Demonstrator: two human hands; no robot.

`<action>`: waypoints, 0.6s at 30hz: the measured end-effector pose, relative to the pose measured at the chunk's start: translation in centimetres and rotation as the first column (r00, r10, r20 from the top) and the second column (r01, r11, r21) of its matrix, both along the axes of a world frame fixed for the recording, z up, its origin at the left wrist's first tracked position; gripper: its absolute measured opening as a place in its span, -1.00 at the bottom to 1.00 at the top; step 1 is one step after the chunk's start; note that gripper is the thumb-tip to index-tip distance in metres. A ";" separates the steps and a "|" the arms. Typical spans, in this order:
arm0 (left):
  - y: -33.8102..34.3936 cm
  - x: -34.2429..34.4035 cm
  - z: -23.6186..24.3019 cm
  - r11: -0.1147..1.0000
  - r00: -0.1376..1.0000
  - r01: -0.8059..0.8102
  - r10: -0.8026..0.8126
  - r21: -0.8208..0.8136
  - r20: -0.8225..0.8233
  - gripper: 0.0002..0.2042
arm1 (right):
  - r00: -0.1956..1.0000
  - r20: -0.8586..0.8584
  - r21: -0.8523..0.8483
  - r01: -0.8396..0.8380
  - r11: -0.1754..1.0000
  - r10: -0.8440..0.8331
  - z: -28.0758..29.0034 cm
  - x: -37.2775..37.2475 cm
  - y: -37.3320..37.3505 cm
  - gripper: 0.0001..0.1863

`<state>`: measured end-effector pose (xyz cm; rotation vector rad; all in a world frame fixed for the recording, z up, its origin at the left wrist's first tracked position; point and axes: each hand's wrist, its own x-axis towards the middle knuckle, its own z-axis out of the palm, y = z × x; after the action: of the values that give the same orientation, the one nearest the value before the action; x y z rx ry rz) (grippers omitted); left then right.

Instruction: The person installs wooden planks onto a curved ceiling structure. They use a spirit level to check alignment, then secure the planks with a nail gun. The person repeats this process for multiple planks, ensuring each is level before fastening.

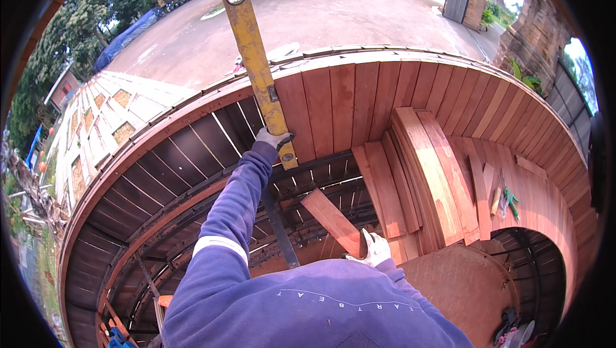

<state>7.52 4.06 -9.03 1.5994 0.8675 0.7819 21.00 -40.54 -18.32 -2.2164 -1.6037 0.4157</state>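
Fingers of the right grip were partly hidden at the near end of the reddish board, so closure could not be told; the board slanted leftward and away from it over the dark frame. Left grip was clamped around the yellow spirit level near its lower end, the far end meeting the view's upper edge.

Curved wooden bench carries stacked planks, green-handled tool
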 end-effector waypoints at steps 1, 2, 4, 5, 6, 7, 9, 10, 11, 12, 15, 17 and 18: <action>0.0 -0.1 -0.1 1.000 1.000 0.004 -0.004 -0.004 0.009 -0.64 | 1.000 -0.001 -0.005 -0.002 1.000 0.002 0.0 0.0 0.0 0.17; 0.1 -0.1 -0.1 1.000 1.000 0.000 0.000 0.004 -0.001 -0.64 | 1.000 -0.002 -0.009 -0.003 1.000 0.003 0.0 0.0 0.0 0.17; 0.2 0.0 -0.2 1.000 1.000 -0.006 0.006 0.019 -0.021 -0.63 | 1.000 -0.006 -0.019 -0.007 1.000 0.006 0.1 0.1 0.1 0.17; 0.2 0.0 -0.2 1.000 1.000 -0.004 0.004 0.012 -0.019 -0.63 | 1.000 -0.008 -0.025 -0.009 1.000 0.009 0.3 0.1 0.1 0.17; 0.2 0.0 -0.2 1.000 1.000 -0.001 0.001 0.005 -0.017 -0.62 | 1.000 -0.011 -0.031 -0.011 0.999 0.011 0.5 0.1 0.1 0.17; 0.2 0.0 -0.1 1.000 1.000 0.000 -0.001 -0.001 -0.015 -0.62 | 1.000 -0.025 -0.038 -0.011 0.999 0.010 0.5 0.1 0.2 0.17; 0.3 -0.1 -0.2 1.000 1.000 -0.010 0.010 0.002 -0.018 -0.62 | 0.999 -0.053 -0.052 -0.012 0.999 0.009 0.5 0.2 0.2 0.17; 0.3 -0.1 -0.2 1.000 1.000 -0.014 0.014 0.003 -0.020 -0.62 | 1.000 -0.028 -0.036 -0.007 0.999 0.006 0.4 0.1 0.2 0.17; 0.3 0.0 -0.1 1.000 0.999 -0.017 0.017 0.001 -0.032 -0.62 | 1.000 -0.003 -0.020 -0.002 1.000 0.002 0.1 0.0 0.1 0.17; 0.3 0.0 0.0 1.000 0.999 -0.021 0.020 -0.001 -0.044 -0.62 | 1.000 0.022 -0.004 0.002 1.000 -0.002 0.0 0.0 0.0 0.17; -0.1 0.1 0.3 1.000 1.000 0.011 -0.011 -0.007 0.012 -0.63 | 1.000 -0.024 -0.017 0.008 1.000 -0.008 0.8 -0.1 0.2 0.16; -0.1 -0.2 0.3 1.000 1.000 0.011 -0.011 0.001 0.029 -0.64 | 1.000 -0.030 -0.023 -0.002 1.000 0.001 1.2 -0.2 0.3 0.16; 0.0 -0.3 0.1 1.000 1.000 -0.004 0.003 0.009 0.014 -0.64 | 0.999 -0.033 -0.026 -0.007 1.000 0.006 1.4 -0.2 0.4 0.16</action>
<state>7.18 4.10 -8.90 1.5990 0.8583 0.7994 20.81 -40.16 -16.95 -2.2129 -1.5975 0.4753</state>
